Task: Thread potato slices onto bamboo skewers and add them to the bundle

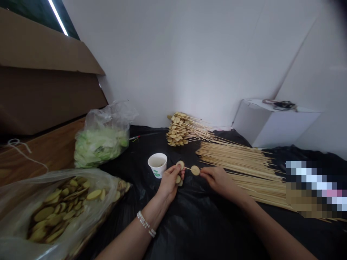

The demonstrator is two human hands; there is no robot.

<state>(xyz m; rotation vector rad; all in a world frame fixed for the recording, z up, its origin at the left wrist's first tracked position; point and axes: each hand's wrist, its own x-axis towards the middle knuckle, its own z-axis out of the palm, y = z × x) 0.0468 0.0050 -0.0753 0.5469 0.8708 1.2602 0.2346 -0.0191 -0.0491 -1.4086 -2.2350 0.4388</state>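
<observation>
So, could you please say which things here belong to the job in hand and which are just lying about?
Likely in use: held skewer, bag of potato slices, bare skewers, loaded skewers.
Seemingly lying about: pen, leafy-greens bag, white box, cardboard box.

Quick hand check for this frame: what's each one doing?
Left hand: closed, holding pale slices in its grip.
Right hand: closed on a thin stick that carries one slice.
</observation>
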